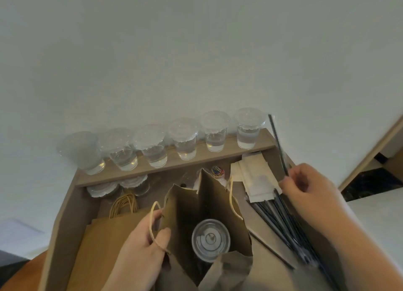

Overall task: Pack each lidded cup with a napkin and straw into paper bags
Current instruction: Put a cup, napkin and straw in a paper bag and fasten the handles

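Note:
An open brown paper bag (216, 205) stands upright in front of me with a clear lidded cup (210, 239) inside it. My left hand (141, 247) grips the bag's left rim beside its rope handle. My right hand (309, 190) pinches a thin black straw (278, 142) that points up and away, to the right of the bag. A pile of black straws (283, 221) lies under that hand. White napkins (253, 175) are stacked behind the bag on the right. Several lidded cups of water (185, 138) line the raised back ledge.
Flat paper bags (109, 238) lie stacked at the left, their handles (124, 204) showing behind them. Two more lidded cups (122, 186) sit below the ledge (231, 153). A small pot of coloured paper clips (217, 171) stands behind the bag. A white wall rises close behind.

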A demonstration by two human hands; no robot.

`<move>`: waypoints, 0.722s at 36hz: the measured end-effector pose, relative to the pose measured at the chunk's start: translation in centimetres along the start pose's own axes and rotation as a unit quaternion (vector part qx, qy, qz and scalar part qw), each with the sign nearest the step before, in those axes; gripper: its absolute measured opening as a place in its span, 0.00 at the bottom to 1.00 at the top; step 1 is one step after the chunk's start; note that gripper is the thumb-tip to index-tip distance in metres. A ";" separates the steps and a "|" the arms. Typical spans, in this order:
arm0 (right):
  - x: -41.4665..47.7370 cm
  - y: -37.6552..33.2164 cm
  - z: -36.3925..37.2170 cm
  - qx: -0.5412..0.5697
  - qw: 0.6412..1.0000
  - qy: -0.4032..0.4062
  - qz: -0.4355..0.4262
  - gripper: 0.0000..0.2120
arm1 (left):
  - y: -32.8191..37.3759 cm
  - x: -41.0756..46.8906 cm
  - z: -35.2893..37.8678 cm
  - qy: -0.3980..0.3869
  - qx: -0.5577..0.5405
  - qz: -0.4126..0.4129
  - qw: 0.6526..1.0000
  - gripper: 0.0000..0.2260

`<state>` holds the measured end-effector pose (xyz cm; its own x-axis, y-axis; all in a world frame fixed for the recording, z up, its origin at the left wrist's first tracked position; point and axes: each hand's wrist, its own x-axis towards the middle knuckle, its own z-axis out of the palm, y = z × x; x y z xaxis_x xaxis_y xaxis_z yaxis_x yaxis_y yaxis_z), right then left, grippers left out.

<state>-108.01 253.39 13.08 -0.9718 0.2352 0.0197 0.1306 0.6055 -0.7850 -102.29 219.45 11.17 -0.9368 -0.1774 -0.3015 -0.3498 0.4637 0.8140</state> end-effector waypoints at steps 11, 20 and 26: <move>-8.0 -13.5 -4.9 -0.132 0.935 -0.124 -0.305 0.10 | -0.5 -0.3 -0.2 -0.001 0.003 0.019 1.000 0.09; -7.5 -12.9 -8.7 -0.179 0.943 -0.046 -0.277 0.15 | -0.5 -0.3 -1.7 -0.006 -0.014 0.018 1.000 0.13; -6.6 -13.5 -8.9 -0.258 0.937 -0.074 -0.225 0.17 | -0.3 -0.2 -1.6 -0.002 -0.021 0.022 1.000 0.11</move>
<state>-101.58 250.41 29.06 -0.9629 -0.2174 0.1602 -0.2584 0.9138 -0.3133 -101.98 217.93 11.80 -0.9515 -0.1542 -0.2662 -0.3073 0.4338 0.8470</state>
